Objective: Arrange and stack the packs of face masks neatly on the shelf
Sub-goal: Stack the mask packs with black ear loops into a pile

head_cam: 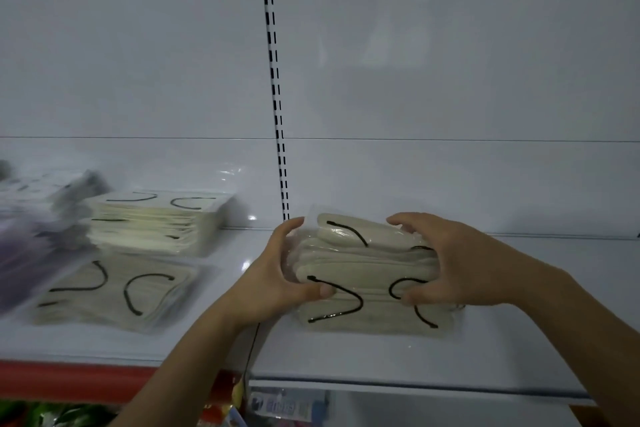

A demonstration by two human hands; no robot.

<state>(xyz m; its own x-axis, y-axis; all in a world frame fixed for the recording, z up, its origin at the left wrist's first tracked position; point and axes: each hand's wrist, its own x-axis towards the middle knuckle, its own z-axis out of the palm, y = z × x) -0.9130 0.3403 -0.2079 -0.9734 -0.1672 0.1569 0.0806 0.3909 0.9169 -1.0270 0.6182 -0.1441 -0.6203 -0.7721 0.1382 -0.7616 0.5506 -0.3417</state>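
Note:
A stack of beige face mask packs (363,267) with black ear loops, in clear plastic, sits on the white shelf (346,354) right of centre. My left hand (280,274) grips its left side, thumb on the front pack. My right hand (450,263) grips the right side, fingers over the top and thumb at the front. Another neat pile of cream mask packs (156,222) stands at the left back. A single flat beige pack (114,288) lies in front of that pile.
Blurred grey and purple packs (31,239) lie at the far left. A slotted upright rail (277,97) runs down the white back panel. The shelf's front edge carries a red strip (76,381) at left; coloured goods (277,406) show below.

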